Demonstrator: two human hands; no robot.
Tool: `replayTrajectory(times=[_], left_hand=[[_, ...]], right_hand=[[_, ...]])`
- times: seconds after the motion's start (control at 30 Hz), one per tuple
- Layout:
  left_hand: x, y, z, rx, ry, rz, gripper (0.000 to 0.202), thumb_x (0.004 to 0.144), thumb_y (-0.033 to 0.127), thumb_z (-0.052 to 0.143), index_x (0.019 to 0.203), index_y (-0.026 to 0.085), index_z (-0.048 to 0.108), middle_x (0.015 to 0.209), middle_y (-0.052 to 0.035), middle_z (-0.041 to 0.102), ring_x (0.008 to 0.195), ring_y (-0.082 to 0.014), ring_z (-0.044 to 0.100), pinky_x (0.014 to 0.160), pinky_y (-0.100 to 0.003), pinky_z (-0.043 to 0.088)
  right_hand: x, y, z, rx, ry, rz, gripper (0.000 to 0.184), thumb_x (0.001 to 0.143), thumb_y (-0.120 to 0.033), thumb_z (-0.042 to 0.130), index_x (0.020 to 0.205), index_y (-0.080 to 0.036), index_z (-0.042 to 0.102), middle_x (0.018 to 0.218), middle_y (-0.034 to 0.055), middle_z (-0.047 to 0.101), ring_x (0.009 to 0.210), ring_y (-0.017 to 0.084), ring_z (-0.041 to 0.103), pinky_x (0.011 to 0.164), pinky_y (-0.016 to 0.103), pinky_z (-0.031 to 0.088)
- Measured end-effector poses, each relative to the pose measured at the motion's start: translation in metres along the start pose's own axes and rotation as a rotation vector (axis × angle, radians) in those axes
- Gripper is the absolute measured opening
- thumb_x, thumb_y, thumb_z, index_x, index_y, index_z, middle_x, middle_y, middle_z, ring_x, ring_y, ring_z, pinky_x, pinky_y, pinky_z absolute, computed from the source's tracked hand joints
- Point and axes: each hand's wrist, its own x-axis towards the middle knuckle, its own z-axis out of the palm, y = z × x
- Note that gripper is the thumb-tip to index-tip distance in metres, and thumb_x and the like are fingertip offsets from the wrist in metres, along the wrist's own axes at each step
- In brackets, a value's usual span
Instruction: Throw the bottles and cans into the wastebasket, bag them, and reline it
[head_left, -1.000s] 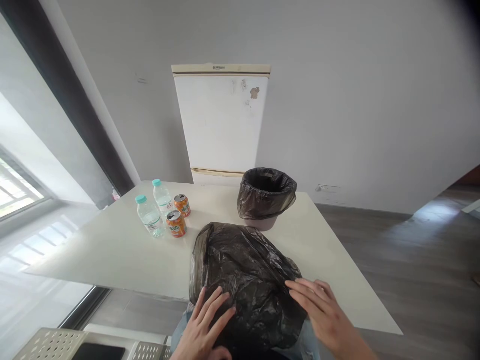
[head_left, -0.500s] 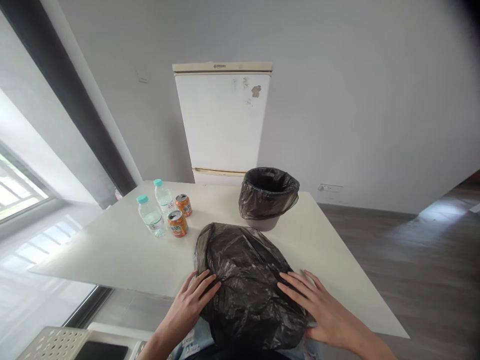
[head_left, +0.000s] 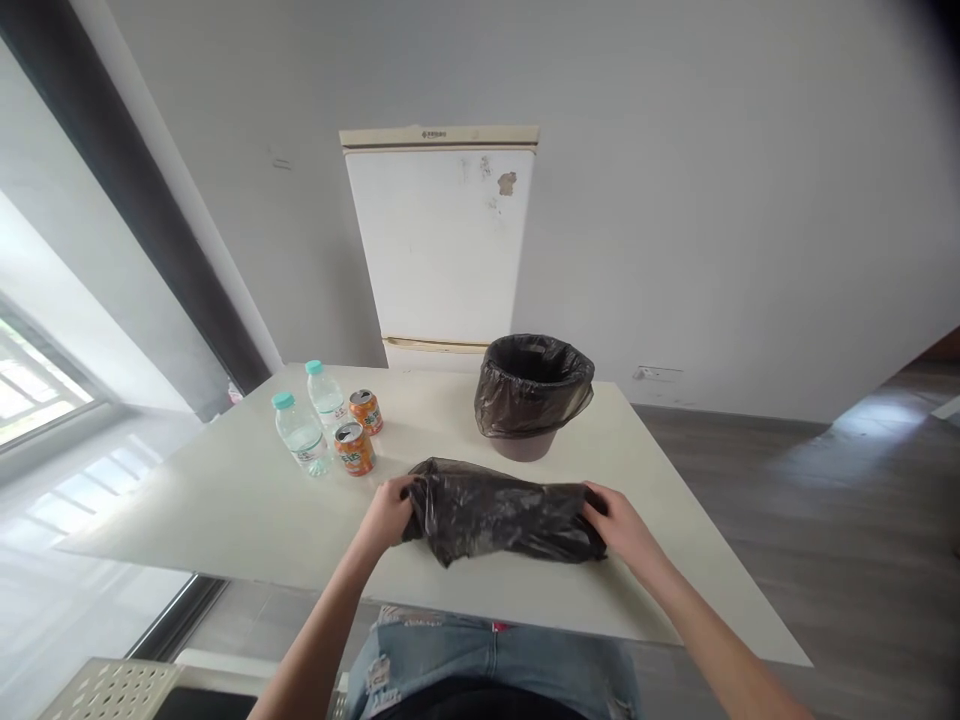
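Two bare hands grip a black plastic bag (head_left: 502, 515) over the near half of the worktop (head_left: 225, 500). The left hand (head_left: 388, 512) is at the bag's 9 o'clock end, its fingers clamped on the film; the right hand (head_left: 611, 520) is at 3 o'clock, thumb and fingers closed on the other end. Between them the bag forms a wide, low bundle, thin and glossy, creased all over, with a ragged lower edge – whether that edge touches the worktop I cannot tell.

Just past 12 o'clock from the bag stands a round bin (head_left: 525, 448), its smooth, dull mauve base showing under a crinkled, translucent dark liner (head_left: 517, 405) folded over the rim. Towards 10 o'clock are two clear plastic bottles (head_left: 301, 440) with turquoise caps, and just beside them two orange metal cans (head_left: 354, 450), cylindrical and shiny, with dark openings in their tops.

The worktop is pale, flat and smooth, with straight edges. Beyond it, near 12 o'clock, rises a white refrigerator (head_left: 442, 240) with a cream top and scuffed patches, against a plain grey wall (head_left: 675, 200). Dark, wood-look floor (head_left: 787, 520) spreads at 3 o'clock; a bright window (head_left: 37, 380) is at 9 to 10. Worn blue jeans (head_left: 487, 660) show at 6 o'clock – a perforated beige plastic piece (head_left: 105, 690) at 8.
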Motion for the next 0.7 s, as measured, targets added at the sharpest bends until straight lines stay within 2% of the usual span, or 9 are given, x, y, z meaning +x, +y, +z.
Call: replayTrajectory(times=[0.13,0.27,0.37,0.43,0.5,0.53,0.57,0.63,0.7], left_hand=[[0.042,-0.005,0.009,0.008,0.053,-0.071,0.021,0.074,0.02,0.056,0.08,0.017,0.076,0.082,-0.0052,0.078,0.095,-0.0296,0.072,0.081,-0.032,0.054],[0.062,-0.013,0.014,0.002,0.182,-0.14,0.025,0.07,0.017,0.063,0.091,0.019,0.076,0.093,-0.009,0.079,0.094,-0.0272,0.073,0.082,-0.033,0.054],[0.061,-0.012,0.013,-0.034,0.316,-0.145,0.036,0.076,0.018,0.056,0.109,0.016,0.07,0.1,-0.0102,0.077,0.089,-0.0227,0.072,0.081,-0.032,0.057],[0.051,-0.005,0.01,-0.051,0.442,-0.105,0.041,0.082,0.018,0.049,0.12,0.017,0.064,0.116,-0.0116,0.072,0.103,-0.023,0.071,0.088,-0.033,0.057],[0.036,0.006,0.008,0.0,0.515,0.092,0.039,0.087,0.018,0.047,0.122,0.02,0.063,0.128,-0.0112,0.067,0.118,-0.0252,0.065,0.1,-0.038,0.054],[0.028,0.012,0.008,0.065,0.482,0.252,0.037,0.088,0.017,0.048,0.122,0.021,0.063,0.131,-0.0108,0.065,0.124,-0.0262,0.062,0.106,-0.041,0.052],[0.02,0.017,0.01,0.155,0.393,0.43,0.037,0.09,0.015,0.048,0.123,0.022,0.064,0.134,-0.0107,0.064,0.128,-0.027,0.06,0.11,-0.043,0.049],[0.01,0.026,0.018,0.368,0.14,0.726,0.041,0.096,0.013,0.047,0.131,0.023,0.064,0.143,-0.0106,0.062,0.137,-0.027,0.055,0.119,-0.046,0.043],[0.01,0.029,0.031,0.54,-0.054,0.845,0.046,0.102,0.016,0.043,0.145,0.025,0.057,0.157,-0.0082,0.053,0.149,-0.0257,0.045,0.127,-0.049,0.034]], right_hand=[[0.046,-0.002,0.008,-0.219,-0.005,0.171,0.023,0.09,-0.038,0.056,0.096,-0.021,0.071,0.104,0.0075,0.078,0.098,0.027,0.072,0.084,0.033,0.052],[0.062,0.002,0.016,-0.362,-0.018,0.256,0.02,0.085,-0.031,0.062,0.1,-0.02,0.068,0.105,0.0104,0.077,0.098,0.028,0.071,0.08,0.032,0.049],[0.059,0.004,0.018,-0.375,-0.024,0.261,0.024,0.086,-0.031,0.063,0.108,-0.021,0.066,0.105,0.01,0.076,0.097,0.027,0.071,0.079,0.032,0.049],[0.054,0.004,0.015,-0.368,-0.055,0.235,0.028,0.088,-0.032,0.063,0.114,-0.022,0.064,0.107,0.009,0.076,0.097,0.026,0.071,0.081,0.032,0.05],[0.047,0.003,0.012,-0.368,-0.086,0.19,0.034,0.091,-0.038,0.062,0.122,-0.022,0.063,0.112,0.01,0.074,0.103,0.028,0.07,0.086,0.035,0.052],[0.043,0.0,0.011,-0.388,-0.065,0.182,0.038,0.093,-0.04,0.06,0.126,-0.022,0.063,0.116,0.0119,0.073,0.108,0.03,0.069,0.09,0.038,0.053],[0.038,-0.004,0.012,-0.425,0.0,0.183,0.041,0.095,-0.041,0.057,0.13,-0.021,0.063,0.121,0.0149,0.07,0.113,0.032,0.067,0.092,0.042,0.053],[0.028,-0.017,0.021,-0.511,0.217,0.15,0.043,0.099,-0.036,0.047,0.135,-0.017,0.062,0.128,0.0204,0.066,0.12,0.037,0.063,0.096,0.049,0.053],[0.019,-0.034,0.041,-0.55,0.37,-0.028,0.045,0.103,-0.03,0.035,0.138,-0.017,0.061,0.136,0.0213,0.062,0.127,0.036,0.06,0.104,0.051,0.051]])
